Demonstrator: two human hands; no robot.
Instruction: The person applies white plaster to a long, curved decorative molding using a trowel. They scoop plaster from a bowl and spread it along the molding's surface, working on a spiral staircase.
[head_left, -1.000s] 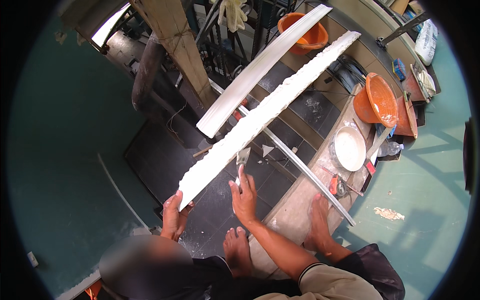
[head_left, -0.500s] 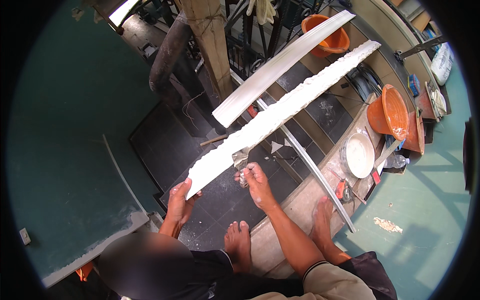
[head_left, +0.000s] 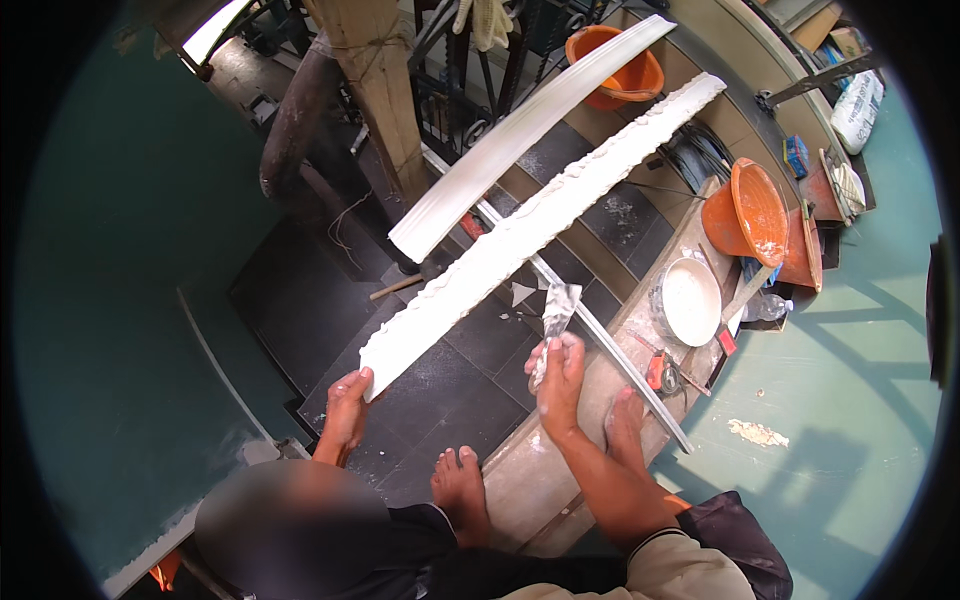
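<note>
My left hand (head_left: 347,412) grips the near end of a long white moulding strip (head_left: 540,220), whose face is thickly coated with lumpy white plaster. The strip slants away to the upper right, resting across a metal bar (head_left: 600,345). In my right hand (head_left: 562,385) is a putty knife (head_left: 561,308), its blade pointing up and smeared with plaster, held apart from the strip on its right. A second white moulding strip (head_left: 520,140), smooth, lies beyond the first. White plaster fills a round bowl (head_left: 692,302) to the right of my right hand.
Orange buckets (head_left: 745,212) stand at the right, and another orange bucket (head_left: 615,75) sits under the smooth strip's far end. A plastic bottle (head_left: 770,308) and a red tape measure (head_left: 660,374) lie near the bowl. A wooden post (head_left: 372,90) rises at the upper left.
My right hand has moved the putty knife off the coated strip, to the right and toward the bowl. My left hand still holds the strip's near end. The whole view has shifted slightly.
</note>
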